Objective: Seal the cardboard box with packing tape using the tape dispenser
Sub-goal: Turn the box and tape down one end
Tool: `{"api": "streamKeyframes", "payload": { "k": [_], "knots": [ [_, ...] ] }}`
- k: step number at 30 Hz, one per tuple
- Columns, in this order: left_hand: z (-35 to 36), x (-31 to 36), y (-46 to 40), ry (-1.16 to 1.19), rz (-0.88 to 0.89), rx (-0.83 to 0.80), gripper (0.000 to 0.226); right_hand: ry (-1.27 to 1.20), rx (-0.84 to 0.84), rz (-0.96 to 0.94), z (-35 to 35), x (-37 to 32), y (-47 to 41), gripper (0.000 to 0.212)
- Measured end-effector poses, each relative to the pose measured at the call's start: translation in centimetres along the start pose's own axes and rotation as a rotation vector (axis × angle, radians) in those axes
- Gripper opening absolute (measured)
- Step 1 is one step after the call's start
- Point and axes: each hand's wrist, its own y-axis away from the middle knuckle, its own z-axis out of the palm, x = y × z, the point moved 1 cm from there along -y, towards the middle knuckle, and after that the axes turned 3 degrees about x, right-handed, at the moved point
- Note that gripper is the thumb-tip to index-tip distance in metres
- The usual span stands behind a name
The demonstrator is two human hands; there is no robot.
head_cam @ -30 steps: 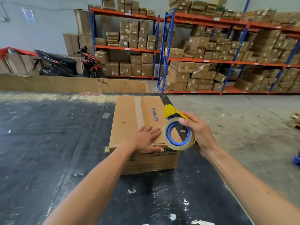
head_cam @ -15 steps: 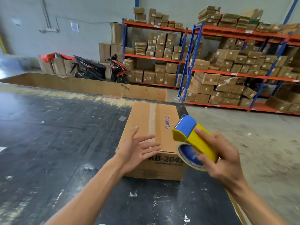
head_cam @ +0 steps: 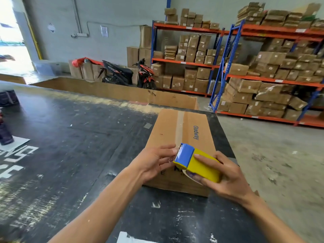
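Observation:
A closed brown cardboard box (head_cam: 191,130) printed "Glodway" lies on the black table (head_cam: 73,137), a strip of tape running along its top seam. Over its near end my right hand (head_cam: 226,178) grips a yellow and blue tape dispenser (head_cam: 198,162), the roll partly hidden under the hand. My left hand (head_cam: 156,162) is at the dispenser's toothed blue front, fingertips pinching there; whether they hold the tape's loose end is too small to tell.
A long low cardboard wall (head_cam: 112,92) runs behind the table. Dark objects (head_cam: 7,120) sit at the table's left edge. Right of the table is concrete floor (head_cam: 273,155), then shelving racks (head_cam: 263,79) full of boxes. A parked scooter (head_cam: 126,74) stands by the back wall.
My left hand left the box top and came to the dispenser's front edge. My right hand turned the dispenser from roll-facing-me to blade-forward and lowered it over the box's near end. The view panned left.

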Motion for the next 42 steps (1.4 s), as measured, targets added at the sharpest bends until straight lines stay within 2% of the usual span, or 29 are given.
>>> {"api": "streamKeyframes", "payload": {
  "k": [6, 11, 16, 20, 26, 28, 33, 39, 42],
  "knots": [
    [0.0, 0.4, -0.8, -0.114, 0.158, 0.209, 0.032, -0.008, -0.053, 0.047, 0.3, -0.5, -0.8, 0.054],
    [-2.1, 1.6, -1.1, -0.047, 0.201, 0.240, 0.027, 0.039, -0.082, 0.057, -1.8, 0.2, -1.3, 0.055],
    [-3.0, 1.3, -1.8, -0.152, 0.291, 0.257, 0.021, 0.117, -0.157, 0.109, -2.0, 0.3, -2.0, 0.054],
    [-4.5, 0.8, -3.2, -0.291, 0.372, 0.323, 0.022, 0.216, -0.254, 0.152, -0.5, 0.2, -3.1, 0.056],
    [-7.0, -1.0, -5.1, -0.652, 0.551, 0.581, 0.022, 0.368, -0.390, 0.139, 2.8, -0.9, -5.7, 0.056],
    [-7.8, -1.8, -5.3, -0.690, 0.554, 0.595, 0.022, 0.409, -0.441, 0.131, 3.6, -0.9, -6.2, 0.056],
    [-8.3, -3.5, -5.4, -0.610, 0.560, 0.633, 0.025, 0.454, -0.550, 0.149, 5.0, -1.2, -6.5, 0.058],
    [-9.0, -4.2, -6.2, -0.551, 0.558, 0.615, 0.026, 0.548, -0.575, 0.109, 5.7, -2.1, -7.1, 0.057],
    [-9.3, -4.6, -6.3, -0.587, 0.595, 0.579, 0.036, 0.565, -0.581, 0.113, 6.1, -2.3, -7.3, 0.056]
  ]
}}
